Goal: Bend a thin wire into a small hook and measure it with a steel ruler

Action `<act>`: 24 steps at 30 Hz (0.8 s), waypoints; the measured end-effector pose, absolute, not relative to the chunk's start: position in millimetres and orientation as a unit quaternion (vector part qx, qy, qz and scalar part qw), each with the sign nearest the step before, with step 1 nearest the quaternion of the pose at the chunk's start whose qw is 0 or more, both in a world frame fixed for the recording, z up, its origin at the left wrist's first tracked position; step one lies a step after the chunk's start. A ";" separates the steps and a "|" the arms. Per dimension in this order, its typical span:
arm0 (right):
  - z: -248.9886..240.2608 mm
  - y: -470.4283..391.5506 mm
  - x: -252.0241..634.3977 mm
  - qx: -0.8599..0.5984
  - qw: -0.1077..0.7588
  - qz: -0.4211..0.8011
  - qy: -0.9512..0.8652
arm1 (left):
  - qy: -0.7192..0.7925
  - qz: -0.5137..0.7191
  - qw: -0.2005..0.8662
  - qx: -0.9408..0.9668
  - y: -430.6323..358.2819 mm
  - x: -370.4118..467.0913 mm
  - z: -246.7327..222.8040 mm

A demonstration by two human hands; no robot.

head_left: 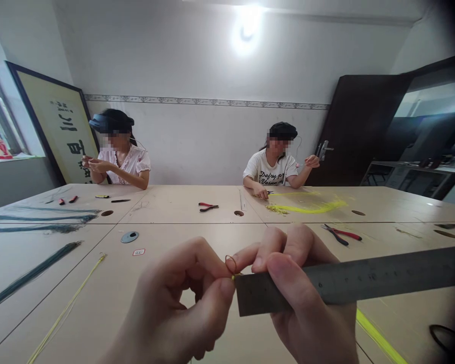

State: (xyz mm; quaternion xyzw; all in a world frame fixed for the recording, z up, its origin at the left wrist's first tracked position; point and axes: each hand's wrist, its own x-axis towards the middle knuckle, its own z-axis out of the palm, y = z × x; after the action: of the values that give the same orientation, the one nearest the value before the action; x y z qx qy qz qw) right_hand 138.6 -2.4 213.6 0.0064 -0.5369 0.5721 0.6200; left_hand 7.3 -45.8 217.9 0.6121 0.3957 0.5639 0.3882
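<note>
My left hand (193, 298) pinches a thin cord between thumb and forefinger. A small copper-coloured wire loop (230, 263) and a tiny yellow-green knot (233, 277) show at its fingertips. Against them lies the end of a metal ruler (345, 283), which my right hand (301, 283) grips under the thumb. The ruler runs out to the right edge of the view. Both hands meet above the table, their fingertips close together. Most of the cord is hidden behind my fingers.
Teal cord bundles (34, 275) and a yellow cord (70, 308) lie left on the table (167, 232). Red-handled pliers (341, 235) lie behind my right hand, more pliers (208, 207) farther back. Two people sit opposite, one beside yellow cords (314, 206). Another yellow bundle (379, 336) lies lower right.
</note>
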 end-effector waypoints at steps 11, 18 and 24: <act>216.1 -3.3 136.8 0.002 0.628 0.578 -0.521 | 0.401 0.577 0.358 0.615 -47.9 11.7 220.5; 216.2 -3.8 136.7 0.004 0.629 0.577 -0.520 | 0.411 0.578 0.341 0.617 -44.5 12.4 221.3; 215.8 -4.1 137.0 -0.002 0.636 0.560 -0.532 | 0.406 0.579 0.342 0.618 -43.1 13.5 223.8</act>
State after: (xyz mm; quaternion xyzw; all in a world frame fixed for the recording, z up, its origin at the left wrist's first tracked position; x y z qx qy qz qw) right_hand 137.0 -4.1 215.8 -0.0020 -0.5318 0.5596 0.6357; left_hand 13.5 -43.1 223.8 0.6182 0.4061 0.5795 0.3422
